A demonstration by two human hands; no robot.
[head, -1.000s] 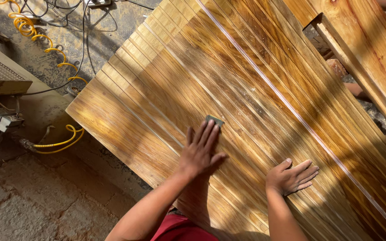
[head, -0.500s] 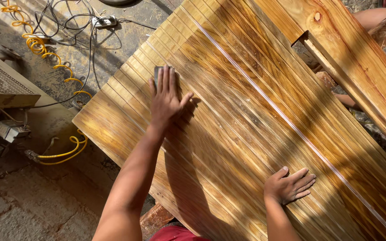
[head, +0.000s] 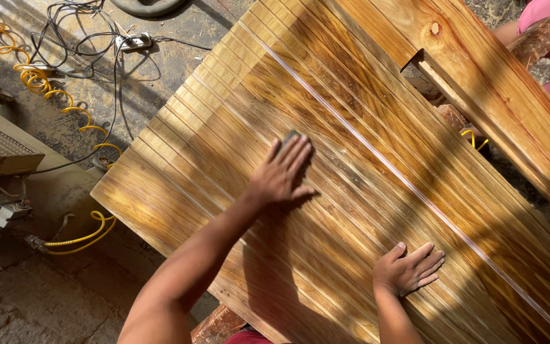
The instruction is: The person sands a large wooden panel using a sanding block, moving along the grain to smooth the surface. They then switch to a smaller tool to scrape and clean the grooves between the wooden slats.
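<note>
Pressing flat on the grooved wooden panel (head: pixel 364 191), the left hand (head: pixel 281 175) lies with fingers extended and close together over a small grey sanding pad (head: pixel 288 136) — only the pad's far edge shows beyond the fingertips; the right hand (head: pixel 408 269) rests palm down near the panel's lower edge, fingers spread, holding nothing; a pale stripe runs diagonally across the panel between the hands; a wooden frame (head: pixel 491 83) lies at upper right; a yellow coiled hose (head: pixel 46 83) and black cables (head: pixel 84 38) lie on the floor (head: pixel 33 299) — left of the panel.
</note>
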